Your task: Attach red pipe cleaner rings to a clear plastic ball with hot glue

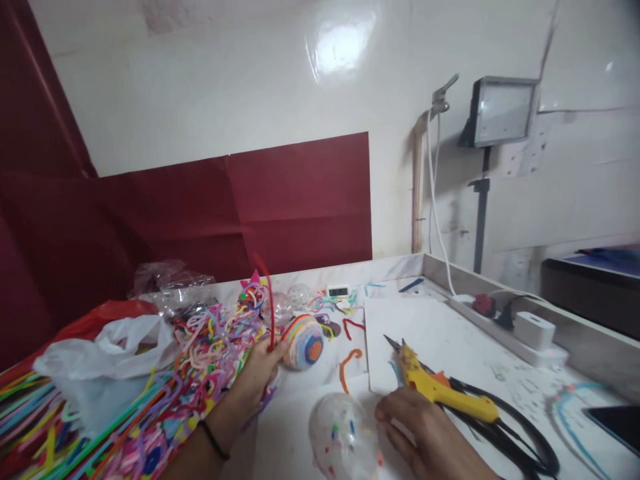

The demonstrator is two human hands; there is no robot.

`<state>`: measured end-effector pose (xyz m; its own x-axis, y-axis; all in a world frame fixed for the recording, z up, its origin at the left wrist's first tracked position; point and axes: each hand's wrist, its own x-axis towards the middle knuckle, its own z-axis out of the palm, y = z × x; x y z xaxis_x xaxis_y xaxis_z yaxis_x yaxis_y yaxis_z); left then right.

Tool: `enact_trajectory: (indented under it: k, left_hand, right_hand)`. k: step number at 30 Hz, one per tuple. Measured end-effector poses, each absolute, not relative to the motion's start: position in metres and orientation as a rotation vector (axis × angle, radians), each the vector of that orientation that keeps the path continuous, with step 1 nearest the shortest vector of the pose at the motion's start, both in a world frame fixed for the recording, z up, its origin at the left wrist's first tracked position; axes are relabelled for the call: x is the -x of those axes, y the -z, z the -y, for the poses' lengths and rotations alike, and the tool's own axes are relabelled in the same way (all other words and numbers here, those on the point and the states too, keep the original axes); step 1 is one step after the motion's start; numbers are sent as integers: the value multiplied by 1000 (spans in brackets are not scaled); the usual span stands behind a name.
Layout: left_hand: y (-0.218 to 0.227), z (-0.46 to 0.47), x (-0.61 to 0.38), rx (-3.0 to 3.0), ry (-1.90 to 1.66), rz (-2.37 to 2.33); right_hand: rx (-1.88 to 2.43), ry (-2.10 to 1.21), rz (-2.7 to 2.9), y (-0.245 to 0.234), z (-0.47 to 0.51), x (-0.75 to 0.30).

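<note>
My left hand point(260, 367) is closed on a red pipe cleaner point(271, 300) that stands up from the fingers. At its thumb is a ball covered in coiled pipe cleaners point(303, 343), striped in several colours with an orange centre; whether the hand also grips the ball, I cannot tell. My right hand point(425, 427) rests low on the table with loosely bent fingers, beside a clear ball point(343, 433) with coloured bits in it. Just beyond that hand lies a yellow glue gun point(450, 397), and the pointed tip of a pliers-like tool point(393, 343) shows next to it.
Tangled pipe cleaners point(215, 353) and a white plastic bag point(115, 353) crowd the left. Bent orange point(345, 370) and red pieces point(353, 325) lie mid-table. A power strip point(530, 347) runs along the right edge, near a phone point(615, 423). A small digital display point(338, 291) stands at the back.
</note>
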<state>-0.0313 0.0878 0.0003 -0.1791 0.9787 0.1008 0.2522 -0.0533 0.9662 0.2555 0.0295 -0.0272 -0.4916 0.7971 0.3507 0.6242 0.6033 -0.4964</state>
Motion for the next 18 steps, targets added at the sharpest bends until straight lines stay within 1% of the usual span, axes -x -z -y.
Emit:
enact_trajectory:
  k: [4, 8, 13, 18]
  left_hand:
    - [21, -109, 32, -1182, -1199, -1386]
    - [32, -129, 38, -1059, -1144, -1423]
    - [36, -137, 39, -1063, -1139, -1582]
    - [26, -129, 38, -1231, -1198, -1764]
  right_hand:
    - [1136, -382, 2296, 31, -32, -255]
    - [1107, -365, 2318, 34, -33, -257]
    - [1093, -410, 2366, 35, -32, -257]
    - [1119, -450, 2363, 31, -27, -254]
